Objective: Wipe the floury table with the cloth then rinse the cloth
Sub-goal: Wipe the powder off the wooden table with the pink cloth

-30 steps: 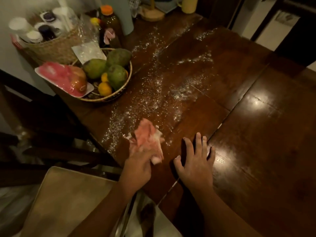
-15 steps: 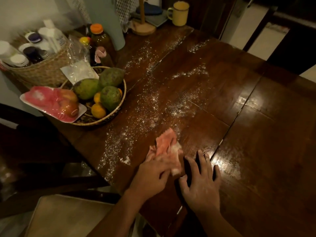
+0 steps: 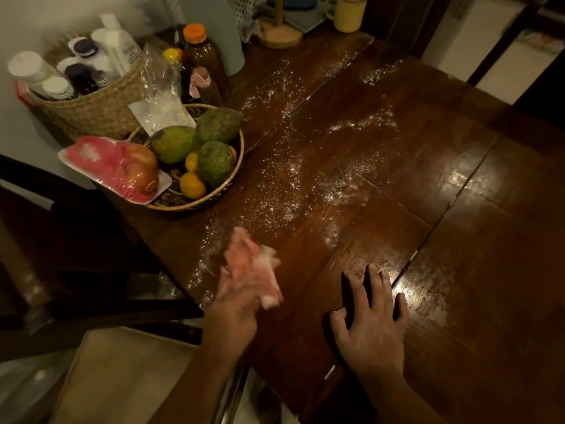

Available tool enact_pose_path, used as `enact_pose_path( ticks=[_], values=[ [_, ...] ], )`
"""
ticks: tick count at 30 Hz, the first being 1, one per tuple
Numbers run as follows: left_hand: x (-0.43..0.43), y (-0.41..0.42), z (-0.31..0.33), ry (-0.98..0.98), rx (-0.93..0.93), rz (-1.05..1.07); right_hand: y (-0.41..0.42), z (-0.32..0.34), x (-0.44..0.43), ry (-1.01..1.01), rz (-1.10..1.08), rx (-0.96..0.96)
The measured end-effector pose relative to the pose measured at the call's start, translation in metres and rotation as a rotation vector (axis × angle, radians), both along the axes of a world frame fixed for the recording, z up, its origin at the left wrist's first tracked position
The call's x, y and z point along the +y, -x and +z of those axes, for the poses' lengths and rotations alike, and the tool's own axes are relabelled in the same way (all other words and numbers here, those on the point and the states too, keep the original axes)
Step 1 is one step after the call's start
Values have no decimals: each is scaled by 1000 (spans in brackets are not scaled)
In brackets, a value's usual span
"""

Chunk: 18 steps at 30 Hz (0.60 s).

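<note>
At the far left of the table (image 3: pixel 489 270) a wicker basket (image 3: pixel 97 108) filled with bottles is placed, with a fruit basket (image 3: pixel 195 205) set before it, a packed tray (image 3: pixel 116 168) propped on that basket's left rim and a plastic bag (image 3: pixel 162 102) lodged between the two baskets. A stand (image 3: pixel 279 33) and a mug (image 3: pixel 348 12) are set at the far edge. Flour (image 3: pixel 284 191) is strewn down the middle to the near left edge, where the cloth (image 3: pixel 252 264) is held by the left hand (image 3: pixel 232 313), the right hand (image 3: pixel 371 325) being laid flat to its right.
</note>
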<state>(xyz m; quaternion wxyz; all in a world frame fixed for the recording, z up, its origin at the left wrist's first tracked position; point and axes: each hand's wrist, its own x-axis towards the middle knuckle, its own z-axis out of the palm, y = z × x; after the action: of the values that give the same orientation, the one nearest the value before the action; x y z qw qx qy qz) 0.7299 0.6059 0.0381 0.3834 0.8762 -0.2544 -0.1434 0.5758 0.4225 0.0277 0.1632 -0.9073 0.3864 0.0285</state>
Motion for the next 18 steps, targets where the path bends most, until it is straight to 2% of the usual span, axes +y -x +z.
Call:
enact_pose_path(
  ticks=[3,5,7,12,15,18],
  values=[
    [12,21,-5,19,-28,-234,0,0,-2,4,9,5],
    [17,5,1,95,-45,-241,-1,1,-3,-4,9,7],
    [18,-21,0,135,-108,-138,-2,1,-4,-4,7,11],
    [11,-78,-8,-137,-82,264,-3,1,-1,13,13,5],
    [5,-62,-2,-159,-169,321,-2,0,-1,21,10,4],
    [9,-19,-2,-107,-155,305,-1,0,-1,23,9,-4]
  ],
)
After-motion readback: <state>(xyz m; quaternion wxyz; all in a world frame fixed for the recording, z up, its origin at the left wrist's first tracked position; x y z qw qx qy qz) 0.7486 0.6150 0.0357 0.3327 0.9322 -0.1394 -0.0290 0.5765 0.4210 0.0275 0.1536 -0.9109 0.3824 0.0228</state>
